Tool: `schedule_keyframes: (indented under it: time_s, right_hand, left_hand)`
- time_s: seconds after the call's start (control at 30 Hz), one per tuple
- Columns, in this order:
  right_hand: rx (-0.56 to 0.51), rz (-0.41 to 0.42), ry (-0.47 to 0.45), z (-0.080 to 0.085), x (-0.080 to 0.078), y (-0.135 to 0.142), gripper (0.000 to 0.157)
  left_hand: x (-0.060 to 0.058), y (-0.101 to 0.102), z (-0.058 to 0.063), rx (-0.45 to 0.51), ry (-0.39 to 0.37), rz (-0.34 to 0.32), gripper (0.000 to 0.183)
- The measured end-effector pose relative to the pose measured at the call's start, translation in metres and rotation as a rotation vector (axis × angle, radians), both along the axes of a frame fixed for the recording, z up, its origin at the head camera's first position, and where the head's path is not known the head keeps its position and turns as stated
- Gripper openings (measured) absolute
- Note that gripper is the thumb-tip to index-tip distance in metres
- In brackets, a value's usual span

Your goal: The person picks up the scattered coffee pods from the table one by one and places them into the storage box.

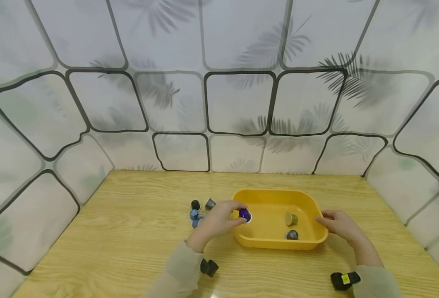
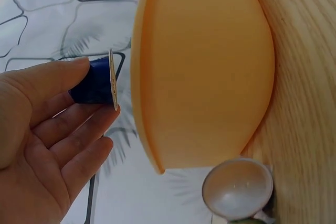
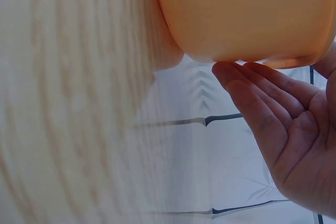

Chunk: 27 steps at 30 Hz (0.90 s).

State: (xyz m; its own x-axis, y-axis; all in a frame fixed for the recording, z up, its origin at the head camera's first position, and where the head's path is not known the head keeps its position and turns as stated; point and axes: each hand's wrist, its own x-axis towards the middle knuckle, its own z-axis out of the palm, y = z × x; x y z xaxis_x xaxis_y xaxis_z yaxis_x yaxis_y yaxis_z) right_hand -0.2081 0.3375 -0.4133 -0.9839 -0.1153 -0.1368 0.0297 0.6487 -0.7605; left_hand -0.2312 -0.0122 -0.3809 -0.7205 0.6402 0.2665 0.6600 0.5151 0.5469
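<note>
My left hand [image 1: 221,219] pinches a dark blue-purple coffee capsule [image 1: 245,215] between thumb and fingers at the left rim of the yellow tray [image 1: 269,243]. In the left wrist view the same capsule [image 2: 97,82] is held sideways, its flat foil rim facing the tray wall [image 2: 205,72]. At the tray's right end my right hand [image 1: 340,225] grips the rim, thumb on the edge and fingertips against the outer wall [image 3: 247,19]. Inside the tray lie a gold capsule [image 1: 291,219] and a dark grey capsule [image 1: 291,235].
Left of the tray, several more capsules lie on the wooden table [image 1: 137,231], among them a black one [image 1: 195,205], a grey one [image 1: 209,203] and a blue one [image 1: 194,214]. A patterned curtain [image 1: 238,103] stands behind the table.
</note>
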Motion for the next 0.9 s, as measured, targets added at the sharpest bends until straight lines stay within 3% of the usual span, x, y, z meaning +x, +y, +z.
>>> schedule_keyframes:
  time_s: [0.9]
  right_hand:
    - [-0.027, 0.01, 0.006, -0.001, -0.001, 0.001, 0.049]
  left_hand:
    - [-0.002, 0.054, -0.019, -0.108, 0.109, -0.004, 0.031]
